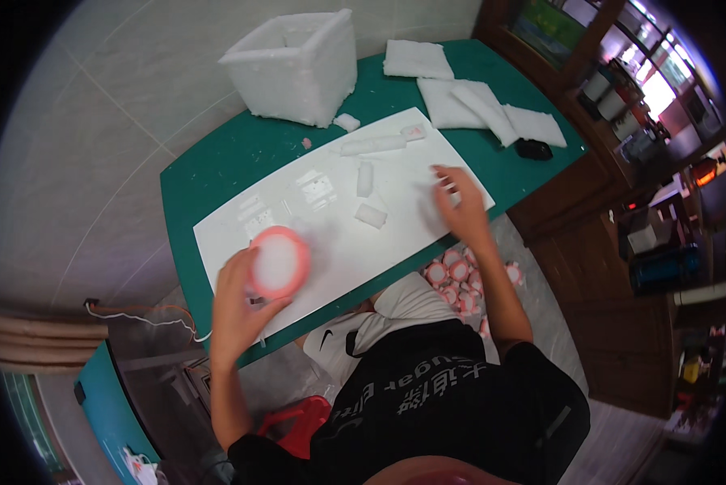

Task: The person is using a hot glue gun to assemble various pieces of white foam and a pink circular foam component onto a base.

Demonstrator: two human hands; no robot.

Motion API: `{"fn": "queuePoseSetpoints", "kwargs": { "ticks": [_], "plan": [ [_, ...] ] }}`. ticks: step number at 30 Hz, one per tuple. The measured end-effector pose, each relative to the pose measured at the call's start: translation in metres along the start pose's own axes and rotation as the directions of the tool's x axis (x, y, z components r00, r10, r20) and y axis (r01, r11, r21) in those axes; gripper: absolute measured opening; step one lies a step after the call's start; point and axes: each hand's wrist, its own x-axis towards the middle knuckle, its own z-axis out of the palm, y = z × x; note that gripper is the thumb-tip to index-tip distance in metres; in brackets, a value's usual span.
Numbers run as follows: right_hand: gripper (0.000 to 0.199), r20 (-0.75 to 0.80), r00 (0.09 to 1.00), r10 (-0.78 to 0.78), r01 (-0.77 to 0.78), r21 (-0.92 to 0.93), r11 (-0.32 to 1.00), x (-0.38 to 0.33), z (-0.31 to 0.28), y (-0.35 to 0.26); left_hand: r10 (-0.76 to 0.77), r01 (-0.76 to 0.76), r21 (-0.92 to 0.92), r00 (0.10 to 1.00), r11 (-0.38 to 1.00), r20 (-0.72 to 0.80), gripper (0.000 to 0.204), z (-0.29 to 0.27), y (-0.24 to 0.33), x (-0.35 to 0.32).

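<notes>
My left hand (246, 303) is closed around the edge of a round, pink-rimmed piece with a white face (279, 263), held above the near left part of a glossy white board (298, 222). Over the board's right end, my right hand (461, 204) is held with its fingers apart and nothing visible in it; it is slightly blurred. Between the hands lie a short white strip (364, 179) and a small white rectangular piece (371, 215). Farther back are a long white strip (373, 145) and a small pinkish-white piece (413, 132).
The board rests on a green table (187, 194). A white foam-like box (294, 73) stands at the back, with white padded sheets (452, 101) and a dark object (533, 149) at the right. Many pink-and-white pieces (458, 275) lie on the floor; a red stool (305, 424) is below left.
</notes>
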Motion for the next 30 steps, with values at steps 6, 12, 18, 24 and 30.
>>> {"fn": "queuePoseSetpoints", "kwargs": {
  "ticks": [6, 12, 18, 24, 30],
  "plan": [
    [0.047, 0.326, 0.915, -0.238, 0.223, 0.085, 0.971, -0.01, 0.061, -0.014, -0.085, 0.086, 0.219, 0.996, 0.972, -0.016, 0.084, 0.046, 0.029, 0.014],
    [0.041, 0.373, 0.88, -0.295, 0.299, 0.048, 0.953, -0.014, 0.066, -0.003, -0.228, 0.233, 0.174, 0.972, 0.957, -0.049, 0.084, 0.073, 0.04, 0.012],
    [0.039, 0.325, 0.928, -0.182, 0.132, 0.17, 0.977, -0.018, 0.062, 0.002, -0.31, 0.33, 0.204, 0.942, 0.922, -0.124, 0.084, 0.092, 0.052, 0.022],
    [0.041, 0.301, 0.939, -0.165, 0.121, 0.16, 0.98, -0.01, 0.043, 0.006, -0.319, 0.334, 0.174, 0.941, 0.926, -0.11, 0.085, 0.107, 0.062, 0.039],
    [0.037, 0.384, 0.911, -0.151, 0.05, 0.26, 0.964, 0.006, 0.026, 0.009, -0.376, 0.391, 0.161, 0.919, 0.906, -0.118, 0.085, 0.117, 0.068, 0.044]
  ]
}}
